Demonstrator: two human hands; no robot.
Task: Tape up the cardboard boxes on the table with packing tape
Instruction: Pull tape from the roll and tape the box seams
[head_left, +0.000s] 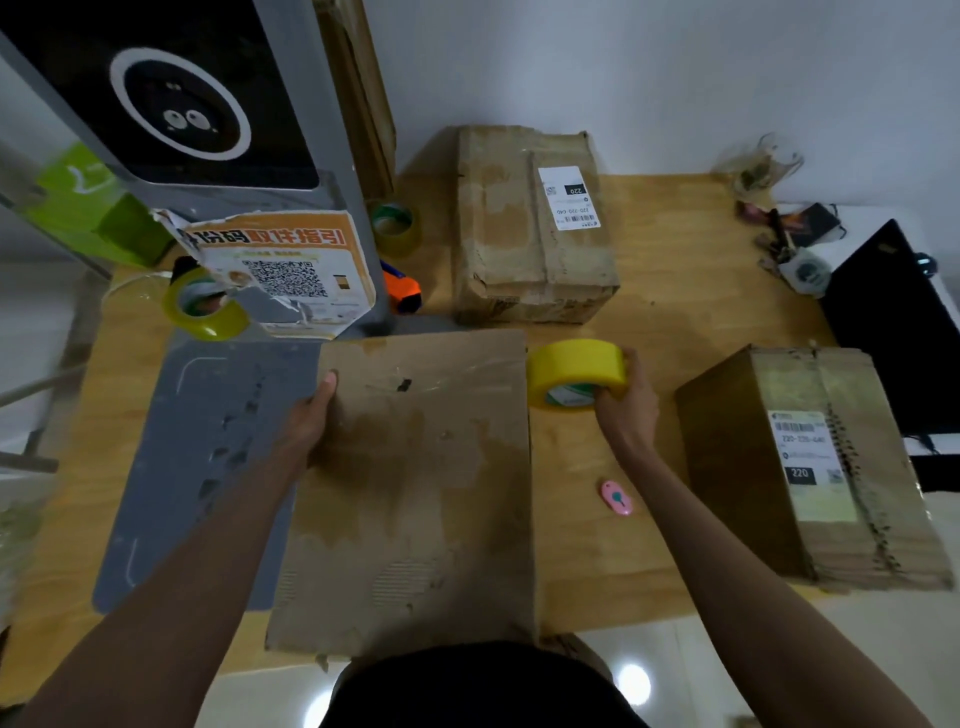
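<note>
A large worn cardboard box (415, 493) lies in front of me on the wooden table (649, 322). My left hand (311, 415) grips its left edge, thumb on top. My right hand (626, 400) holds a yellow roll of packing tape (574, 371) just off the box's top right corner. A second box (524, 223) with a white label stands at the back. A third labelled box (810, 467) sits at the right.
A small pink cutter (616, 498) lies right of the near box. Two more tape rolls (205, 306) (395, 226) and an orange tool (401, 291) sit by a grey machine (208, 156) at the left. A grey mat (208, 441), black laptop (898, 322) and clutter (789, 244) flank the table.
</note>
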